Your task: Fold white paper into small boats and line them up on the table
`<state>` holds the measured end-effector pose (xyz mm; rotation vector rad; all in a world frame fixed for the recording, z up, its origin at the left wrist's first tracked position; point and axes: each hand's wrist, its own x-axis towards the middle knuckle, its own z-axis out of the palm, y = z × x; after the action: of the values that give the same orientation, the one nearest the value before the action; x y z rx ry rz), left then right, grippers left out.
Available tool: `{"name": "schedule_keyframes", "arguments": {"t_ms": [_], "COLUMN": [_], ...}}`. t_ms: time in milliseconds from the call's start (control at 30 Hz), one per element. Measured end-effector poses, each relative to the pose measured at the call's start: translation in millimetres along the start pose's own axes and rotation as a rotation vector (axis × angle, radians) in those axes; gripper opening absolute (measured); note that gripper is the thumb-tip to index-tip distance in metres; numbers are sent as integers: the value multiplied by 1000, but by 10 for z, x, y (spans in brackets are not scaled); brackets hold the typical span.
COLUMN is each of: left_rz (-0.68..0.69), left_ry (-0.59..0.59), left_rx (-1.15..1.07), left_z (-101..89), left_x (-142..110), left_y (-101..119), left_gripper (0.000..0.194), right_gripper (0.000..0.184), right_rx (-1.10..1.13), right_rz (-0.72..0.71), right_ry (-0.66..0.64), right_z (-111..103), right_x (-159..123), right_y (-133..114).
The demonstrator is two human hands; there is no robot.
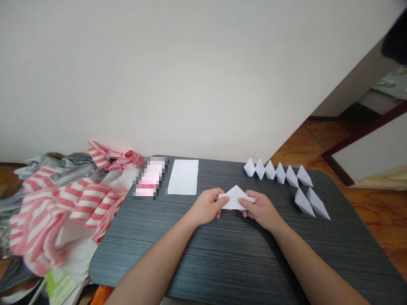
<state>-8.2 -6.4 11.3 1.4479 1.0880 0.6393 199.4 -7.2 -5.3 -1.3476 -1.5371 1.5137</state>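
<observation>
Paper (235, 198) between both hands' fingers (223, 201), no readable writing.

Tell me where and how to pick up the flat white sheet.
Pinch the white sheet by its near right corner, coming from the person's side with the left hand. It lies flat on the dark table, so its thin edge is probably the only hold; that corner looks nearest the hand.
</observation>
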Motion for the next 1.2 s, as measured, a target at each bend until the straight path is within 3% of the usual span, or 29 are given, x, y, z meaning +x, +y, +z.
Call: {"name": "schedule_keyframes", "arguments": {"t_ms": [567, 1000, 1200], "left_rz": [-37, -37, 58], "left_ry": [-43, -5, -14], "left_rx": [-152, -22, 115], "left_z": [-6, 67, 26], "left_x": [9, 7, 7], "left_y": [39, 45, 64], "left_gripper": [28, 30, 26], "right_gripper": [27, 20, 18], "right_rx": [53, -140, -161], "right_rz": [21, -27, -34], "right_ry": [1, -17, -63], "right_z": [6, 58, 59], "right_x": [9, 4, -18], "right_y": [-39, -81, -125]}}
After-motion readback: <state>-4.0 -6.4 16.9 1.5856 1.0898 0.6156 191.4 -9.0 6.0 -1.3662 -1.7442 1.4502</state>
